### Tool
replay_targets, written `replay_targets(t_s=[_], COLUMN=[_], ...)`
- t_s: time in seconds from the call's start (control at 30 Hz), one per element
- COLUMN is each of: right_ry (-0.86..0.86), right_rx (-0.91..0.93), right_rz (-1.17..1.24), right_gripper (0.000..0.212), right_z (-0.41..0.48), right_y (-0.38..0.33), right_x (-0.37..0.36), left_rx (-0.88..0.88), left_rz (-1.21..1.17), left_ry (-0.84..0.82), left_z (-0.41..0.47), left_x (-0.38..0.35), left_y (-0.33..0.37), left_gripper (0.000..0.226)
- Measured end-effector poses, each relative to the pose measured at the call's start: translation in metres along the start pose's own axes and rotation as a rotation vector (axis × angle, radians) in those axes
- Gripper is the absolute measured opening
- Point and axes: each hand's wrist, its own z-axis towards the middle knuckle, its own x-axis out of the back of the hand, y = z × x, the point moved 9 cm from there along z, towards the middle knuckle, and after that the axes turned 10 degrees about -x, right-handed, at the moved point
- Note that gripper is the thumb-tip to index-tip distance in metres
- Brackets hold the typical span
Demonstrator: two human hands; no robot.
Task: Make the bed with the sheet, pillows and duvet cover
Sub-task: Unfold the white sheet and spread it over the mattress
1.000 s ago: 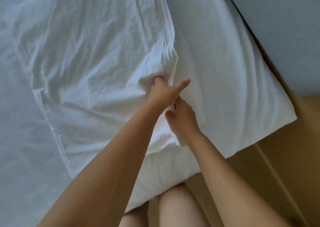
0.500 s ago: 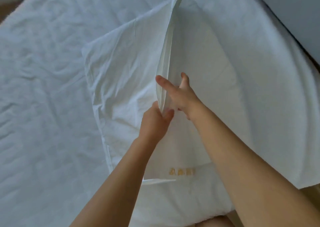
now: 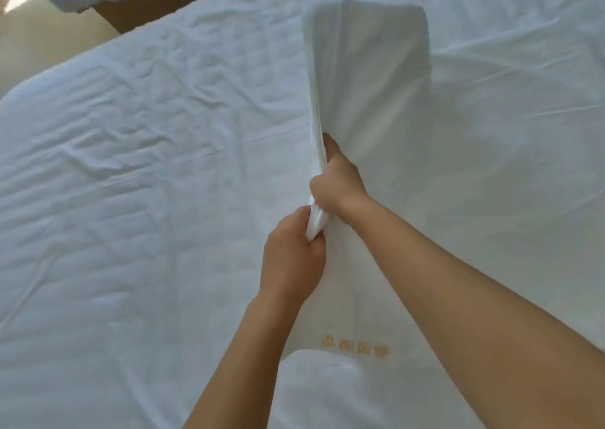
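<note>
Together, left grip (image 3: 291,258) and right grip (image 3: 337,181) clench pillowcase (image 3: 366,84) edge; sheet (image 3: 147,166) spreads leftward.

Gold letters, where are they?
In the head view the gold letters sit low in the middle on the pillowcase, between both forearms, below the left hand.

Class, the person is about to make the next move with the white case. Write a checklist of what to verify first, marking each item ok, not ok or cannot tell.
1. Left hand grips the bunched edge of the pillowcase: ok.
2. Right hand grips the same edge, just beyond the left: ok.
3. Opening of the pillowcase found: cannot tell, the fabric is gathered.
4. Far end of the pillowcase hanging free: cannot tell, blurred.
5. Pillow close in front of the person: ok.
6. Sheet smooth: not ok, creased.
</note>
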Motion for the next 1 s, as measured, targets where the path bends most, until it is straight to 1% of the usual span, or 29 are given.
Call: replay_targets(t_s=[0.07,0.13,0.2,0.27,0.3,0.37,0.4,0.43,0.47,0.5,0.53,0.57,0.63,0.7,0.73,0.8,0.83,0.87,0.9,0.97,1.0], right_ry=[-0.034,-0.054,-0.085,-0.150,-0.205,-0.397,-0.507,-0.586,-0.607,-0.570,-0.506,-0.453,-0.405,-0.408,-0.438,-0.508,-0.510,-0.478,-0.428,-0.354,-0.349], right_rx=[0.062,0.102,0.129,0.120,0.101,0.014,-0.045,-0.093,-0.113,-0.090,-0.040,0.015,0.126,0.230,0.263,0.304,0.323,0.334,0.336,0.342,0.344], right_rz=[0.014,0.053,0.127,0.188,0.198,0.159,0.088,-0.015,-0.129,-0.224,-0.298,-0.371,-0.557,-0.770,-0.871,-1.092,-1.183,-1.237,-1.246,-1.186,-1.141], right_gripper=[0.082,0.078,0.073,0.071,0.072,0.077,0.080,0.080,0.077,0.071,0.064,0.059,0.059,0.069,0.080,0.100,0.102,0.097,0.087,0.054,0.038], right_z=[-0.008,-0.014,-0.015,-0.008,-0.002,0.009,0.011,0.007,0.002,-0.003,-0.009,-0.016,-0.031,-0.047,-0.057,-0.075,-0.079,-0.079,-0.077,-0.072,-0.071], right_y=[-0.033,-0.061,-0.079,-0.083,-0.078,-0.052,-0.029,-0.002,0.025,0.049,0.066,0.078,0.091,0.097,0.101,0.111,0.115,0.115,0.112,0.102,0.098], right_x=[-0.072,-0.151,-0.234,-0.315,-0.351,-0.415,-0.439,-0.455,-0.460,-0.456,-0.448,-0.438,-0.423,-0.417,-0.418,-0.422,-0.423,-0.422,-0.421,-0.420,-0.421], left_rx=[0.027,0.056,0.097,0.184,0.250,0.445,0.578,0.715,0.822,0.881,0.890,0.877,0.863,0.872,0.894,0.935,0.936,0.932,0.933,0.945,0.957], left_rz=[-0.011,0.035,0.120,0.171,0.159,0.073,-0.014,-0.159,-0.349,-0.515,-0.617,-0.671,-0.786,-0.877,-0.892,-0.883,-0.874,-0.874,-0.880,-0.915,-0.945], left_ry=[0.083,0.164,0.227,0.279,0.295,0.289,0.267,0.241,0.240,0.254,0.268,0.259,0.209,0.221,0.249,0.325,0.368,0.415,0.466,0.571,0.619], left_z=[-0.014,-0.028,-0.042,-0.054,-0.059,-0.077,-0.094,-0.116,-0.141,-0.163,-0.179,-0.189,-0.196,-0.195,-0.196,-0.199,-0.200,-0.202,-0.205,-0.215,-0.221], left_x=[0.055,0.110,0.158,0.193,0.202,0.197,0.183,0.161,0.136,0.113,0.096,0.084,0.066,0.064,0.067,0.080,0.088,0.095,0.102,0.109,0.110], left_y=[-0.052,-0.115,-0.187,-0.268,-0.311,-0.398,-0.436,-0.467,-0.485,-0.496,-0.499,-0.499,-0.492,-0.483,-0.481,-0.476,-0.474,-0.471,-0.467,-0.459,-0.455], left_gripper=[0.021,0.015,0.019,0.024,0.023,0.022,0.030,0.042,0.052,0.055,0.054,0.048,0.028,0.015,0.012,0.003,0.002,0.003,0.004,0.012,0.013])
